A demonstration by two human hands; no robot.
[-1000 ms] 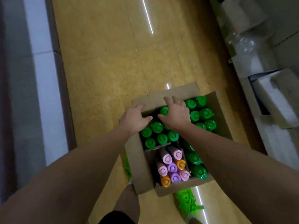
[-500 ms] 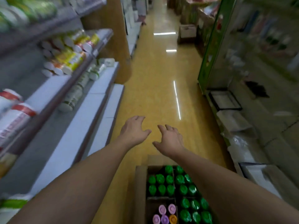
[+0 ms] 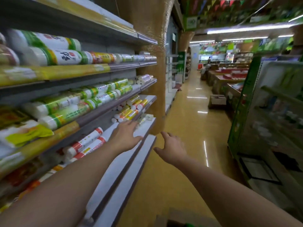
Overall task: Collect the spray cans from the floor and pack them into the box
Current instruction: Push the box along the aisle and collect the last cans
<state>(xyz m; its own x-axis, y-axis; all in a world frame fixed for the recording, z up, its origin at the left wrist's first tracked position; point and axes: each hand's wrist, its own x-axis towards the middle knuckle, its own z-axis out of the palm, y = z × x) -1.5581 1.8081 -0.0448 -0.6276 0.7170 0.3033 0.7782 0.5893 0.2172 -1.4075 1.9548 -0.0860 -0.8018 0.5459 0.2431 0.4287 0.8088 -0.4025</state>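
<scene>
On my far left, shelves (image 3: 98,102) carry rolled packaged goods lying on their sides. My left hand (image 3: 126,136) is stretched out over the lowest shelf edge, fingers straight and spread, holding nothing. My right hand (image 3: 172,149) is out above the yellow floor (image 3: 193,128), fingers relaxed and apart, also empty. The box (image 3: 173,221) is a dim sliver at the bottom edge, well below both hands; a green speck there, too blurred to identify.
</scene>
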